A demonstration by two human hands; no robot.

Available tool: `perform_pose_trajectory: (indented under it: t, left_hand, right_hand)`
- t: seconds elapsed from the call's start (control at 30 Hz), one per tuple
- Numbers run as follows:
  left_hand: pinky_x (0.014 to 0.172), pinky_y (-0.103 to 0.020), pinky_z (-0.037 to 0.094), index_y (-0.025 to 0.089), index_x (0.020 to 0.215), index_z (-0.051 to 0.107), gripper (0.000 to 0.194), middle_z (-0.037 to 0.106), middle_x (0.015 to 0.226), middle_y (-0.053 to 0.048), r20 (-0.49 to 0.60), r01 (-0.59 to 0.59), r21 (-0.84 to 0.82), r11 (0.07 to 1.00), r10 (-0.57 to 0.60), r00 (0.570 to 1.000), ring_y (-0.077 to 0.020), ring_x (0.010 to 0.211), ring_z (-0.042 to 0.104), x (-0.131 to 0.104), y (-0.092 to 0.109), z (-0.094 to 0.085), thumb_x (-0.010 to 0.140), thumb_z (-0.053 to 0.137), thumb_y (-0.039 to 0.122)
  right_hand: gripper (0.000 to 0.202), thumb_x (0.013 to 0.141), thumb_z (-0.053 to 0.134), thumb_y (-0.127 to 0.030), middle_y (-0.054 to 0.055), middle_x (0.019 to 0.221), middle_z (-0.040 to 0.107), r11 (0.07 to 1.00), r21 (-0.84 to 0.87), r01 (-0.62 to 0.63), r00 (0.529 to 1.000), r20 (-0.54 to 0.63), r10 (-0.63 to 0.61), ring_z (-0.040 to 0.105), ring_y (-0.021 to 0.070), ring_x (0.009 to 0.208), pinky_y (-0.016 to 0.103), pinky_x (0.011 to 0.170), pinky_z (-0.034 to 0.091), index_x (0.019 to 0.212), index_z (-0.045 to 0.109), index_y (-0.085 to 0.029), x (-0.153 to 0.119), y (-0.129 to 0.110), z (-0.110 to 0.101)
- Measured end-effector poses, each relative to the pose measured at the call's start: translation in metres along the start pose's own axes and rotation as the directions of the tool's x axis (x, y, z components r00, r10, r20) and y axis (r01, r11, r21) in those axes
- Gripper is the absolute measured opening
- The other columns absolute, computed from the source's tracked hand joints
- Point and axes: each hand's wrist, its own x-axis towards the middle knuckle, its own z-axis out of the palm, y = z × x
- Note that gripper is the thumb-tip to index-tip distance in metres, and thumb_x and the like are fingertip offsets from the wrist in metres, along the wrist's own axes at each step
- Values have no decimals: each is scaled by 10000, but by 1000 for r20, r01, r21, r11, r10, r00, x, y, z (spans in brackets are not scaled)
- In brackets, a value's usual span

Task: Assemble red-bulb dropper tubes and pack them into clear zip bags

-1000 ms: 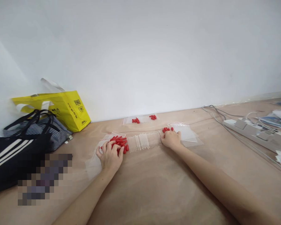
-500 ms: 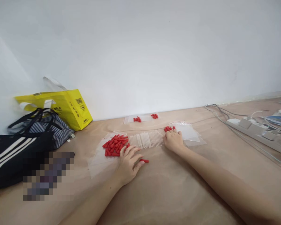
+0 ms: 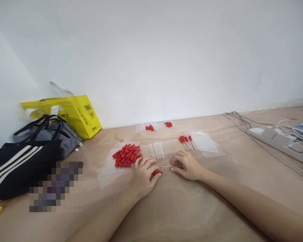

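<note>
My left hand [image 3: 145, 174] rests low over the table, its thumb and fingertips closed on a red rubber bulb [image 3: 157, 172]. Across from it my right hand [image 3: 187, 165] pinches a thin clear tube [image 3: 166, 167], whose free end points left toward the bulb. Behind the hands lies a row of clear tubes [image 3: 159, 150]. A pile of red bulbs [image 3: 126, 155] sits on clear plastic bags [image 3: 107, 169] at the left. Several red-capped droppers [image 3: 188, 143] lie beside more clear bags [image 3: 205, 143] at the right.
Farther back, another bag [image 3: 141, 127] holds small red bulbs and tubes. A yellow bag [image 3: 84, 117], a striped bag [image 3: 68, 141] and a black bag [image 3: 25, 164] stand at the left. A white power strip [image 3: 282, 144] with cables lies at the right.
My right hand has moved from the red-capped droppers toward me and left, and now holds a tube. My left hand's thumb and fingers have closed on the loose red bulb.
</note>
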Motion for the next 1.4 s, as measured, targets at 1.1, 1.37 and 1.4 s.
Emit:
perform_pose_trajectory:
  t: [1.1,1.37,1.4]
  left_hand:
    - [934,-497,135,235,928,584,170,686,824,-4,-165,40,-25,999,-44,985,-205,873,571,1,-2,2,841,437,231]
    - [964,-510,96,233,936,591,195,683,900,-15,-163,-13,-8,1000,12,987,-213,942,572,1,-2,3,849,418,210]
    - [967,-512,92,231,939,589,195,682,908,-16,-164,-20,-4,1000,19,986,-214,952,570,2,-2,3,848,419,205]
  right_hand:
    - [209,858,398,-218,9,765,624,997,-12,-77,977,-200,73,500,135,768,337,777,189,903,600,-246,-8,-28,10]
    - [177,848,418,-220,5,776,614,998,34,-45,979,-198,51,485,134,776,338,789,188,864,595,-231,-7,-33,11]
    - [173,845,422,-220,5,779,616,998,46,-39,980,-194,47,481,135,775,342,792,185,859,594,-229,-8,-34,11]
